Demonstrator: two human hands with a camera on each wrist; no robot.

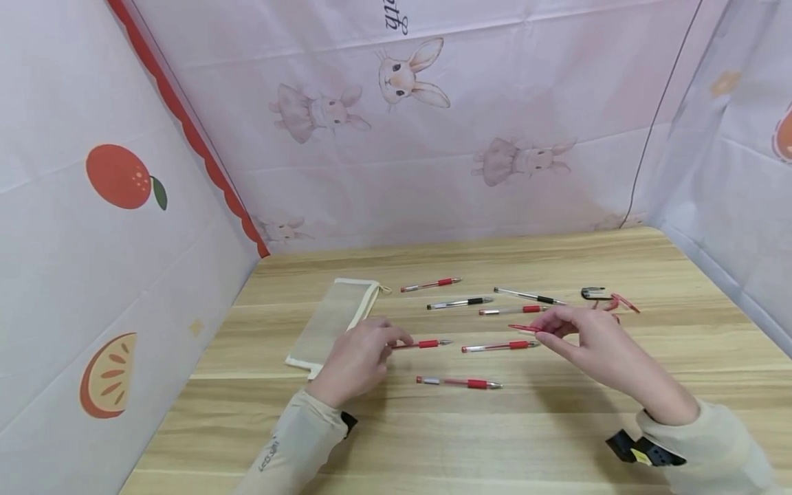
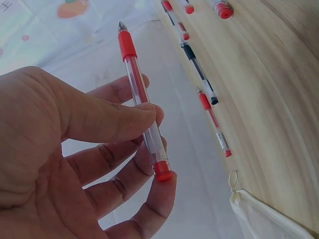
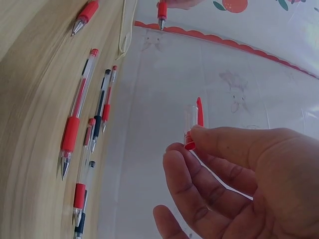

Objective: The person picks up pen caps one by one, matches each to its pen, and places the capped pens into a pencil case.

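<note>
My left hand (image 1: 365, 354) pinches an uncapped red gel pen (image 2: 137, 82) between thumb and fingers. The pen's metal tip points away from the palm, and the little fingertip touches its red end. On the right, my right hand (image 1: 594, 344) holds a clear pen cap with a red clip (image 3: 190, 119) between thumb and fingertips, over the table. Between and beyond the hands lie several uncapped red pens (image 1: 459, 382) and two black pens, one (image 1: 460, 303) further left than the other (image 1: 529, 296). Pen and cap are well apart.
Beside the left hand lies a pale mesh zip pouch (image 1: 328, 320), partly hidden by that hand. Loose red and black pen caps (image 1: 594, 293) are grouped behind the right hand. Printed cloth walls (image 1: 433, 192) border the wooden table (image 1: 526, 447) at the back and sides.
</note>
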